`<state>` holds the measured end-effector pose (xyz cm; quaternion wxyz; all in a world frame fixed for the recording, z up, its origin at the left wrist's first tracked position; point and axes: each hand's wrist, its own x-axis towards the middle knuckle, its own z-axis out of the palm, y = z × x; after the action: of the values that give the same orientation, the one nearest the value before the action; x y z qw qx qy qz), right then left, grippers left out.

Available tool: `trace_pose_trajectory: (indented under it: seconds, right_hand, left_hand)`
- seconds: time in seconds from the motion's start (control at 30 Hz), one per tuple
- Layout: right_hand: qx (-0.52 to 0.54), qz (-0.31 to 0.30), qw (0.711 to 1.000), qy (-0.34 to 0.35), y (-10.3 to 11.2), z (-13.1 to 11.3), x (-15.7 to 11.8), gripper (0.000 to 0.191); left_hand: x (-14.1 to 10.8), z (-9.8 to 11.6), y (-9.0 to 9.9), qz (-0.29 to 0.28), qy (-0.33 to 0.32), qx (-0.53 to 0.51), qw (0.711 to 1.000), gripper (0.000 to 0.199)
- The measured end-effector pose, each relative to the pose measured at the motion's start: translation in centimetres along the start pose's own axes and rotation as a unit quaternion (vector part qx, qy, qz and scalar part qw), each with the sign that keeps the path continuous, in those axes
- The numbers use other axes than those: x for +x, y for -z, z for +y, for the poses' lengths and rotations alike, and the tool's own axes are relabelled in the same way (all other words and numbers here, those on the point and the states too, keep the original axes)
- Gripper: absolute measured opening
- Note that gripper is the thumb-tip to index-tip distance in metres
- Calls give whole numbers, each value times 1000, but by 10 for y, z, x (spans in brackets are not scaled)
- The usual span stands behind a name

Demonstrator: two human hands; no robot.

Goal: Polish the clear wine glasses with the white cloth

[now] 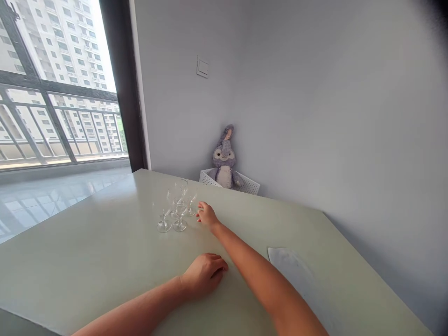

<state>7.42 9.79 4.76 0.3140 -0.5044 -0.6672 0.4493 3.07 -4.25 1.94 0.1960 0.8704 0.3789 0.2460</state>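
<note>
Several clear stemmed glasses stand close together on the pale table (pixel 115 252). At the front of the group are a left glass (pixel 164 226) and a middle glass (pixel 179 225); a right glass (pixel 191 208) stands farther back. Their see-through bowls overlap, so single outlines are hard to part. My right hand (pixel 207 215) reaches out just right of the glasses, its fingers loosely bent and apart, with nothing visible in it. Nearer to me, my left hand (pixel 205 275) rests on the tabletop with fingers curled in; I see nothing in it.
A white cloth or sheet (pixel 290 266) lies right of my right forearm. Beyond the table's far edge, a purple plush rabbit (pixel 224 163) sits in a white perforated basket (pixel 251 186) in the wall corner. A large window (pixel 63 93) is at left.
</note>
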Motion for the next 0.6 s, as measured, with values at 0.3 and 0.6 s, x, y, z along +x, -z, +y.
trace_pose_trajectory:
  seconds: [0.3, 0.6]
  right_hand:
    - [-311, 44, 941, 123, 159, 57, -165, 33]
    - [-463, 15, 886, -13, 182, 140, -283, 56]
  left_hand:
    - [0, 3, 4, -20, 29, -11, 999, 28]
    - [1, 4, 3, -20, 52, -21, 998, 29]
